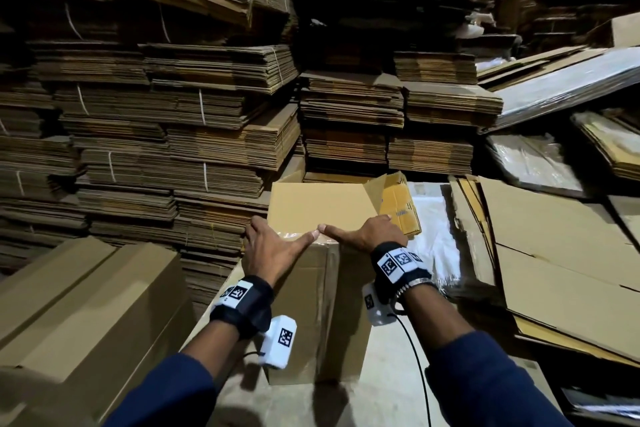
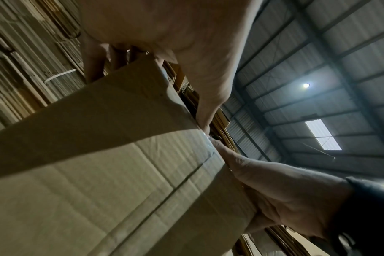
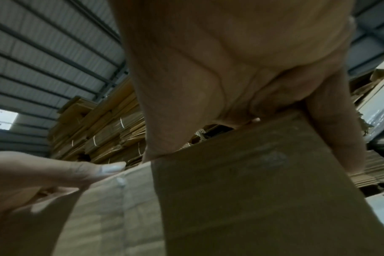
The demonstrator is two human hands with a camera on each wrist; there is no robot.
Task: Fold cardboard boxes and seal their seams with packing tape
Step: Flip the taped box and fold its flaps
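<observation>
Both hands lie spread over the top near edge of an upright cardboard box [image 1: 322,211], fingers straight and gripping nothing: the left hand [image 1: 268,250] covers the left corner, the right hand [image 1: 372,232] the right, and the two outstretched thumbs meet tip to tip at the middle of the edge. Clear packing tape [image 1: 294,236] glints under the left thumb, and the left wrist view shows a strip of it folded down the box's front face along a seam. The box stands on a pale worktop [image 1: 388,350], with a flap [image 1: 398,204] raised at its far right corner. Long closed cartons [image 1: 86,305] lie to the left. Tied bundles of flattened boxes [image 1: 173,97] are stacked high behind, and loose cardboard sheets [image 1: 554,253] lie to the right. Each wrist wears a black strap with printed square markers.
</observation>
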